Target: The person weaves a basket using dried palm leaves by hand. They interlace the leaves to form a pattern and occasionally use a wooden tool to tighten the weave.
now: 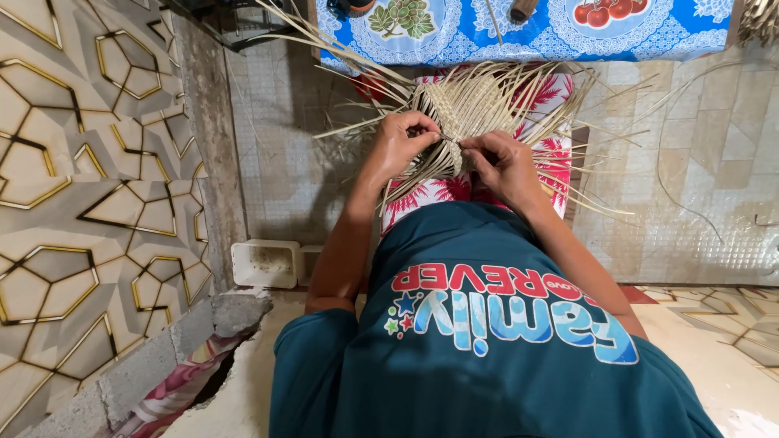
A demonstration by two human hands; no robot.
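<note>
The woven straw piece (462, 113), half-finished with loose strips fanning out all around, sits between both hands, on the person's lap over a red-and-white patterned cloth (442, 193). The left hand (402, 146) is curled around its left edge, fingers pinching strips. The right hand (505, 165) grips strips at its lower right, touching the weave. Beyond the hands lies a surface under a blue fruit-print cover (487, 36). Below and left of the left hand, a white plastic tub (264, 264) stands on the floor.

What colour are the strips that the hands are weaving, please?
Pale straw-beige, seen in the head view: the woven strips.
</note>
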